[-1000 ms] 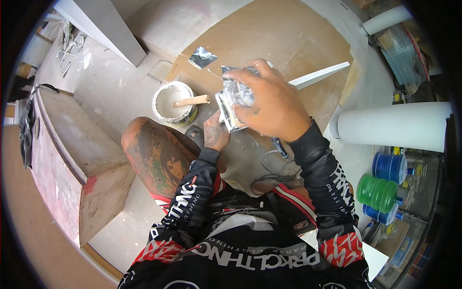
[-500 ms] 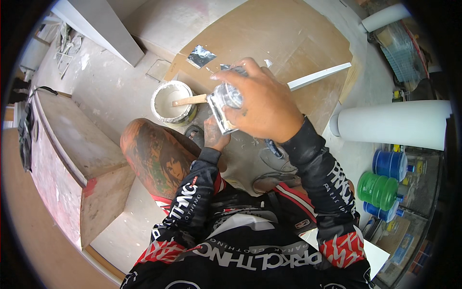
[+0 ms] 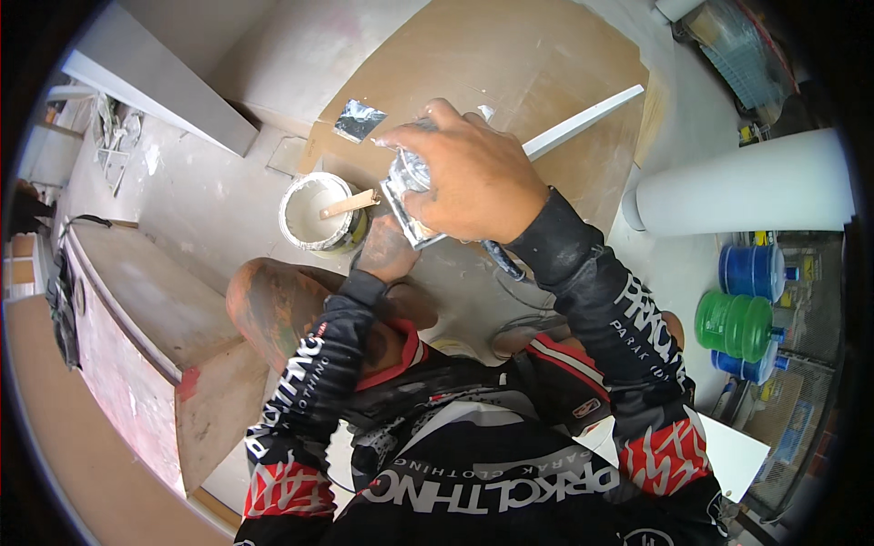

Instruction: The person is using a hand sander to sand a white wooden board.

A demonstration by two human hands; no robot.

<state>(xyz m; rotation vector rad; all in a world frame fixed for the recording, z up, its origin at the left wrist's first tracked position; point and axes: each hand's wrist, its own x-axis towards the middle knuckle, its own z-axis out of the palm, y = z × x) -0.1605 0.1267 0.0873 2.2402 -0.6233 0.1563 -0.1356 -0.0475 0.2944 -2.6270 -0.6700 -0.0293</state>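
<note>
There are two hands, the left hand [image 3: 387,247] and the right hand [image 3: 464,177], one shiny foil packet [image 3: 411,196] in them, one white paint bucket [image 3: 314,214] with one stick [image 3: 349,204], one foil scrap [image 3: 359,120], two blue jugs [image 3: 751,271] and one green jug [image 3: 739,323].

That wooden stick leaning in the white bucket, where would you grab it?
Grip the stick by its bare upper end, coming from the right and above. It leans over the bucket rim toward the left hand, so that end is free, while the lower end sits down in the white paint.
</note>
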